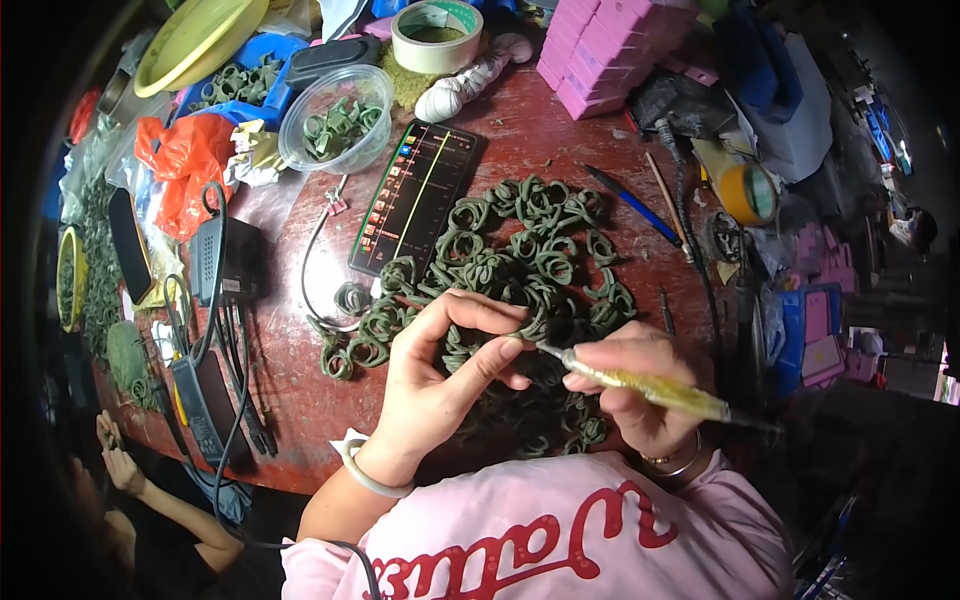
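While a heap of green wax ring models point(520, 265) covers the red worktable point(300, 390), the left hand point(440, 375) pinches one green ring point(520, 335) between thumb and fingers just above the pile, and the right hand point(640, 385) grasps a yellow-handled carving tool point(650, 388), its tip touching that ring, a smartphone point(415, 195) lying beside the heap

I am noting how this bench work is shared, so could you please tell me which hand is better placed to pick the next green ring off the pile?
Probably the left hand: it hovers over the green rings. The right hand grips a yellow-handled tool.
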Demonstrator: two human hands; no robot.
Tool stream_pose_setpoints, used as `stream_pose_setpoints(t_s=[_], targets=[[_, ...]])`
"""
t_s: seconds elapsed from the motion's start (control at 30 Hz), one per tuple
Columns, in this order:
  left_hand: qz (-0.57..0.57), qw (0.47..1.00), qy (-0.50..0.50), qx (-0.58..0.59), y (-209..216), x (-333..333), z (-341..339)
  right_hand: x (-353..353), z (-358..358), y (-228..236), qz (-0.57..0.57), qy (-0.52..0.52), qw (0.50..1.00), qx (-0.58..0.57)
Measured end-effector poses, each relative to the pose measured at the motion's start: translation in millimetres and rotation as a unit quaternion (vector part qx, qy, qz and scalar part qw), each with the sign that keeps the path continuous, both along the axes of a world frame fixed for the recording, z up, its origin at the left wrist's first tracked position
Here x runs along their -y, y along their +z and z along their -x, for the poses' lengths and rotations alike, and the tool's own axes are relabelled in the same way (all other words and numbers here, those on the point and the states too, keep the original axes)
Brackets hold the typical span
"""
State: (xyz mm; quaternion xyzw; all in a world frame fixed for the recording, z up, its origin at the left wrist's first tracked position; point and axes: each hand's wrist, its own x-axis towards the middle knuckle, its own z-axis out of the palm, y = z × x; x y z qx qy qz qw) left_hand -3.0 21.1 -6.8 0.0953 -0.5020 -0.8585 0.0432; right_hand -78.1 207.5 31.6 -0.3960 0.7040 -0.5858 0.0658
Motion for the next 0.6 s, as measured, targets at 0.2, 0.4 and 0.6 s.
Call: stream_pose_setpoints(t_s=[0.2,0.4,0.6], targets=[[0.036,0.999,0.001,-0.013,1.5,-1.2,-0.5,4.8,5.4,2.1,-0.022,0.023,0.994,-0.106],[0.096,0.995,-0.012,-0.022,-1.3,-3.4,1.4,0.6,2.5,4.6,0.064,0.111,0.990,-0.051],[-0.039,0.999,-0.008,0.010,-0.4,0.5,-1.0,-2.4,2.0,-0.7,0.026,-0.016,1.000,0.001]])
